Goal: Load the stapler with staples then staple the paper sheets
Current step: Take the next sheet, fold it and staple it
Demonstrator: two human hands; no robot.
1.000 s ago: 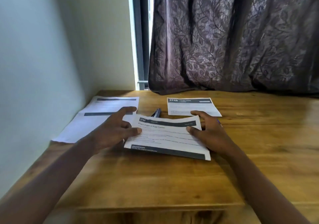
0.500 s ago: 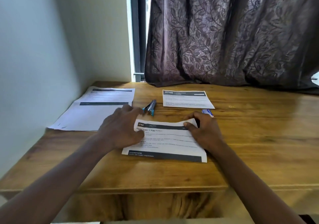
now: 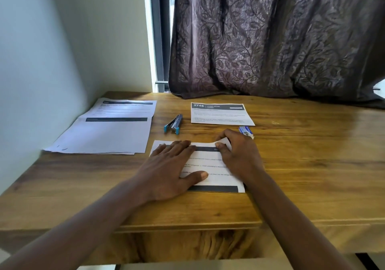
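Two hands on the paper, and nobody is on the stapler yet. A dark leaf-patterned curtain (image 3: 270, 40) fills the upper right of the frame, above the wooden table (image 3: 312, 176) that runs across the middle. At centre left lies a big spread of printed pages (image 3: 108, 132), and a smaller sheet headed 2748 (image 3: 220, 114) sits just above centre.

The action is at dead centre, on the paper sheets (image 3: 214, 178). The left hand (image 3: 168, 169) lies flat on them with fingers straight and spread, pressing them to the wood. The right hand (image 3: 239, 157) pinches their upper right corner between thumb and fingertips, and that corner is curled up off the table.

The blue-tipped stapler (image 3: 173, 124) lies untouched just above the left hand. The little staple box (image 3: 246, 130) peeks out just beyond the right-hand knuckles.

This reads as squaring up the sheets, and loading looks yet to be done, though I cannot tell whether the stapler already holds staples. The next move calls for letting that corner go without shifting the stack. Then a hand goes up for the stapler, and the box is right there for the right hand.
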